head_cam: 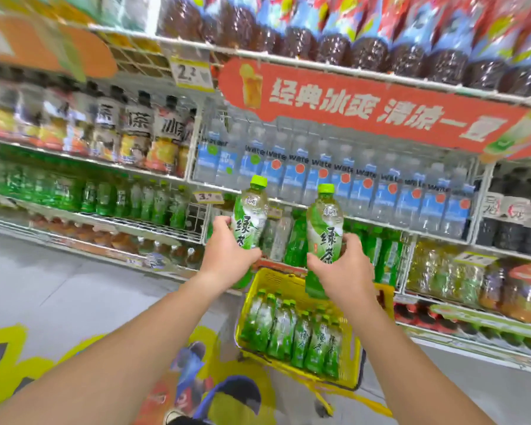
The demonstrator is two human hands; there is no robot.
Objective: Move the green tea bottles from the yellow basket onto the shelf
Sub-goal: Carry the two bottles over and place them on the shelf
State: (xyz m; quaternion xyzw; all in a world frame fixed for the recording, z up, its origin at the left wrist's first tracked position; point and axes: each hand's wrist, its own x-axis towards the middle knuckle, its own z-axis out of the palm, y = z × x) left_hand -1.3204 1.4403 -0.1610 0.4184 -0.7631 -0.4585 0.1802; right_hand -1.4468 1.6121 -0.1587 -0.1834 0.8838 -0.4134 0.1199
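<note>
**Desk:** How do the bottles look from your end?

**Operator:** I have 2 up, both upright. My left hand [227,256] is wrapped round the lower half of the left bottle [249,216]. My right hand [344,268] grasps the right bottle [324,228] the same way. Each has a lime-green cap, clear shoulders and a green-and-white label with large green characters.

**Desk:** And the rest?

**Operator:** The basket bottles [288,329] stand packed, caps up, in the yellow basket [276,280] below my hands.

**Desk:** Room to move?

**Operator:** The held pair are apart from each other, in front of the shelf [410,265] where green bottles already stand. The water bottles [350,191] sit on the tier above, and both caps reach up to that tier in my view. A red banner [365,108] hangs higher. To my left I see bare floor [74,271]
</note>
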